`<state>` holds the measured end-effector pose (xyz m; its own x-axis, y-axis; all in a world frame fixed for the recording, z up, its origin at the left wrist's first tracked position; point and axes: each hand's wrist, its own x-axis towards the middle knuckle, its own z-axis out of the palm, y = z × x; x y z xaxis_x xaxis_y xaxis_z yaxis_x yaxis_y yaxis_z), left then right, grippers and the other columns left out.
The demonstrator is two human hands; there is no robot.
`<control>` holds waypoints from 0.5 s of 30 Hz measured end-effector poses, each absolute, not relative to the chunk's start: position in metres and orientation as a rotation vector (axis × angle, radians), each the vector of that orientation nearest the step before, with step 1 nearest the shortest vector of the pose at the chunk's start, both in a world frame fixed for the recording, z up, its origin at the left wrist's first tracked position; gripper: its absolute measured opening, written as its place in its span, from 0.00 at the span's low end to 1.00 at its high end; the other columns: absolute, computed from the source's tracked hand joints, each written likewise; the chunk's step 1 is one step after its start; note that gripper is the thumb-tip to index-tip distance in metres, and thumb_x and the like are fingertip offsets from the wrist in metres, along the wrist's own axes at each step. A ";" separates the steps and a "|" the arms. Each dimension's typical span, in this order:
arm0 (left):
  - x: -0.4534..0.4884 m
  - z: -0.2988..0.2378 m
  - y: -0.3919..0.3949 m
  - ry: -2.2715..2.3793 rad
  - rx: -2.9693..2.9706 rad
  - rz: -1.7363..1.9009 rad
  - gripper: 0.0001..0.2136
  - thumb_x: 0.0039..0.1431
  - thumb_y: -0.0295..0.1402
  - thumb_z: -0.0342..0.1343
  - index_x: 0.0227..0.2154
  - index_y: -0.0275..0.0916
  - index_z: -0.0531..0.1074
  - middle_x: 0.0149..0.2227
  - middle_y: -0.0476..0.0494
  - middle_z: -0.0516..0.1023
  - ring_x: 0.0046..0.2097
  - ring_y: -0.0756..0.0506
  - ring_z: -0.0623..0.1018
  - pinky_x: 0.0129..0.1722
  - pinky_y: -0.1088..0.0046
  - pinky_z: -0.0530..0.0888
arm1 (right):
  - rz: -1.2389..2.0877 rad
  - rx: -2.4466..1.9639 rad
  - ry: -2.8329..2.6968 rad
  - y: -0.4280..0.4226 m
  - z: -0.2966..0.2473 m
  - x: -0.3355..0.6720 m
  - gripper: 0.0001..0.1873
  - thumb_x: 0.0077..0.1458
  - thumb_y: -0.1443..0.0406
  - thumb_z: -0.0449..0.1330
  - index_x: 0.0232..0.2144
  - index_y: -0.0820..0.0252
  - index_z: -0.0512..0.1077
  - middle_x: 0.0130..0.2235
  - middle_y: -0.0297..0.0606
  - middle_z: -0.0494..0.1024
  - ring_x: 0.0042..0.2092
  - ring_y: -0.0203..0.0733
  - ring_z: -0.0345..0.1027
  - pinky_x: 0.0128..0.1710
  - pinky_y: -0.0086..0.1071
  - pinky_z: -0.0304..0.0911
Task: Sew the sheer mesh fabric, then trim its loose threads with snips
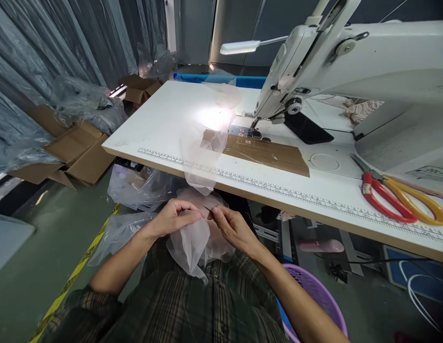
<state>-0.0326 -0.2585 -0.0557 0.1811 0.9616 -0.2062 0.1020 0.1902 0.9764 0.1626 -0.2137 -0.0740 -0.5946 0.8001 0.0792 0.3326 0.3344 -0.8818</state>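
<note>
Sheer pale pink fabric point(191, 240) gathers over my lap, and more of the sheer material hangs over the table's front edge above it. My left hand point(180, 216) pinches a fold of it between thumb and fingers. Close by on the right, my right hand point(230, 224) is closed on a thin dark pointed tool point(207, 208), its tip directed at the fabric by my left fingers. Most of that tool is hidden in my grip, so its kind cannot be made out.
A white sewing machine point(296, 71) stands on the white table point(153, 124), with brown cardboard point(267, 155) before its needle. Red-and-yellow-handled scissors point(396, 197) lie at the right. Cardboard boxes point(82, 152) sit at left; a purple basket point(314, 295) is below right.
</note>
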 end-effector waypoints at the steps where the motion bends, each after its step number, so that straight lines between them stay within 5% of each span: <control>1: -0.033 -0.055 -0.258 1.202 1.201 0.883 0.15 0.52 0.42 0.61 0.33 0.33 0.80 0.26 0.43 0.79 0.26 0.51 0.71 0.24 0.77 0.63 | 1.221 -0.981 -2.096 -0.216 -0.074 0.163 0.30 0.63 0.46 0.42 0.27 0.60 0.71 0.20 0.30 0.63 0.24 0.36 0.57 0.26 0.28 0.54; 11: -0.028 -0.052 -0.255 1.191 1.243 0.857 0.12 0.52 0.39 0.61 0.30 0.33 0.80 0.25 0.46 0.78 0.26 0.51 0.72 0.25 0.78 0.64 | 1.148 -0.990 -2.095 -0.218 -0.078 0.158 0.27 0.64 0.47 0.41 0.22 0.57 0.61 0.21 0.31 0.61 0.24 0.35 0.55 0.26 0.29 0.53; 15: -0.021 -0.048 -0.253 1.135 1.360 0.827 0.12 0.55 0.39 0.59 0.32 0.34 0.80 0.29 0.44 0.81 0.31 0.48 0.76 0.31 0.75 0.70 | 1.331 -0.863 -1.893 -0.231 -0.082 0.167 0.21 0.61 0.47 0.49 0.33 0.58 0.65 0.29 0.33 0.65 0.31 0.37 0.59 0.30 0.28 0.59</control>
<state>-0.0211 -0.2530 -0.0484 0.2903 0.9475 -0.1337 0.1629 0.0887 0.9826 0.1670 -0.2311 -0.0818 -0.5653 0.8127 0.1413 0.1421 0.2647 -0.9538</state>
